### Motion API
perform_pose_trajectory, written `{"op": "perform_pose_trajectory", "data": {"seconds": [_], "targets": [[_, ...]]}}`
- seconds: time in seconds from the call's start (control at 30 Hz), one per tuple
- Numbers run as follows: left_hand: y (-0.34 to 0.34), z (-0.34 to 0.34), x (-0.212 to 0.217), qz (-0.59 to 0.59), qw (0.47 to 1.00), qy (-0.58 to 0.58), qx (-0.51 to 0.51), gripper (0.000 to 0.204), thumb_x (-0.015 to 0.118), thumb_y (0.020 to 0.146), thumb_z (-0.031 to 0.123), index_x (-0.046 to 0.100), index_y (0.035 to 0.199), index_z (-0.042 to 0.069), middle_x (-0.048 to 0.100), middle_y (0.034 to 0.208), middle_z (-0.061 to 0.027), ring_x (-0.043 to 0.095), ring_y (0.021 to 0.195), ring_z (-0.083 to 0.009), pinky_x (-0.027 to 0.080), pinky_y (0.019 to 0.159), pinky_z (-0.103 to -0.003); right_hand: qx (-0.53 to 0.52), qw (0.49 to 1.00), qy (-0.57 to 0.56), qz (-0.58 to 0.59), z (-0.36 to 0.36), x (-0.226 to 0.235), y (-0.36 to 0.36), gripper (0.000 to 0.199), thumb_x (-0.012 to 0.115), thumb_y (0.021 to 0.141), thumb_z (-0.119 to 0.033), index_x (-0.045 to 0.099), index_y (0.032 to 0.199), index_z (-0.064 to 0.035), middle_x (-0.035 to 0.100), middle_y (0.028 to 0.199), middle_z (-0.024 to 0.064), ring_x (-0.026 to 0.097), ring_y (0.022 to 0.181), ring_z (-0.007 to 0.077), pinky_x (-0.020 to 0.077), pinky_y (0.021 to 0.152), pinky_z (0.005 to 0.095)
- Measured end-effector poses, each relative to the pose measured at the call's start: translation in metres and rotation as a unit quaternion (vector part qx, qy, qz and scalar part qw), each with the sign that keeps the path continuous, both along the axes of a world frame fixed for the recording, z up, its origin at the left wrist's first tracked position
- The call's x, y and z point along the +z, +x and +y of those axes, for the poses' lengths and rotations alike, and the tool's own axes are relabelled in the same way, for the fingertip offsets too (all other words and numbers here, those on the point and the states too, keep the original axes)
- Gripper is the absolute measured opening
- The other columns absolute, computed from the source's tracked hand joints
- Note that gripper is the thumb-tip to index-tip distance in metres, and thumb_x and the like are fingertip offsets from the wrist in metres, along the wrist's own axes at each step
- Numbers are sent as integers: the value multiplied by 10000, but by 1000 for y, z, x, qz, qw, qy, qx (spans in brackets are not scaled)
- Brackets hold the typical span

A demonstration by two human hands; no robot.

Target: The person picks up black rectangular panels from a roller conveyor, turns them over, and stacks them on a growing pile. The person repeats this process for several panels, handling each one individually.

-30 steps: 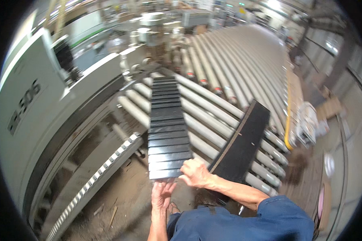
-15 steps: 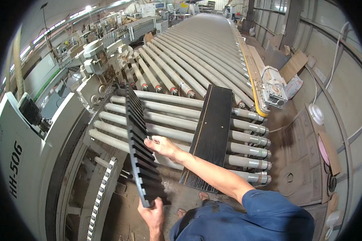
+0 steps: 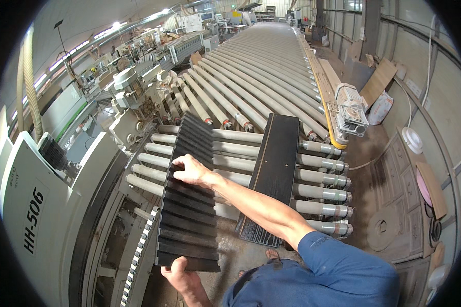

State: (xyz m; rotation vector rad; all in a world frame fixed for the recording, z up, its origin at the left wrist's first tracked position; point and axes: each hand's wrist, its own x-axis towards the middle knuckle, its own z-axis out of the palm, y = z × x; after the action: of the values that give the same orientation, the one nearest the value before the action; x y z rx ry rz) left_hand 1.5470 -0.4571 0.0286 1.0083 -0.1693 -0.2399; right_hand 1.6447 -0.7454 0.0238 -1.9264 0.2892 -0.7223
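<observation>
A black panel with a ribbed, slatted face lies across the left part of the rollers, its near end jutting past them. My left hand grips that near end, thumb on top and fingers mostly hidden beneath. Farther along, my right hand is closed on the ribbed face, its fingers bent; the arm reaches across from the right. Under that forearm, a flat black board with small light dots rests slantwise on the rollers.
Short rollers bear both pieces; a long roller conveyor runs away behind. At left stands a pale machine housing, with a toothed chain strip beside the panel. A motor sits at the right edge, near a carved wooden cabinet.
The ribbed panel has turned from standing on edge to lying much flatter, ribbed face up. My right hand has gone from open beside it to bent fingers on its face.
</observation>
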Motion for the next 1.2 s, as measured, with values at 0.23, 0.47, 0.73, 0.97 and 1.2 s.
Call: {"op": "perform_pose_trajectory", "data": {"seconds": [0.23, 0.47, 0.73, 0.97, 1.2], "targets": [[-2, -16, -29, 249, 939, -158, -176, 493, 549, 643, -7, 605, 1128, -70, 670, 1094, -163, 644, 1006, -322, 519, 968, -450, -142, 967, -193, 86, -43, 7, -62, 244, 662, 712, -118, 697, 939, -35, 616, 1012, 183, 576, 1043, 359, 472, 927, 446], [-36, -64, -85, 361, 884, -162, -250, 546, 537, 630, -34, 576, 1174, -55, 658, 1119, -182, 628, 1040, -362, 505, 991, -485, -198, 935, -233, 181, -88, -48, -136, 179, 674, 774, -91, 700, 941, -30, 611, 960, 161, 569, 1007, 348, 461, 898, 438], [-64, -81, -124, 372, 886, 23, -275, 373, 600, 770, -4, 590, 1143, 16, 653, 1033, -88, 628, 940, -261, 527, 855, -436, -198, 932, -184, 241, -114, -101, -174, 203, 665, 818, -63, 703, 1013, -27, 614, 1025, 145, 557, 1031, 320, 455, 934, 421], [-34, -63, -137, 114, 796, 437, -402, 518, 631, 945, 375, 635, 1011, -139, 703, 836, -202, 697, 677, -257, 594, 646, -349, -234, 932, -192, 200, -133, -131, -190, 215, 680, 809, -86, 696, 1020, -49, 623, 1045, 134, 558, 1032, 314, 476, 911, 435], [-71, -76, -155, 256, 825, 302, -403, 596, 619, 953, 407, 459, 1286, -61, 600, 1134, -153, 628, 982, -224, 558, 829, -364, -249, 920, -258, 157, -143, -135, -214, 306, 773, 744, -261, 716, 986, -81, 628, 1002, 103, 574, 999, 314, 462, 880, 440]]}}
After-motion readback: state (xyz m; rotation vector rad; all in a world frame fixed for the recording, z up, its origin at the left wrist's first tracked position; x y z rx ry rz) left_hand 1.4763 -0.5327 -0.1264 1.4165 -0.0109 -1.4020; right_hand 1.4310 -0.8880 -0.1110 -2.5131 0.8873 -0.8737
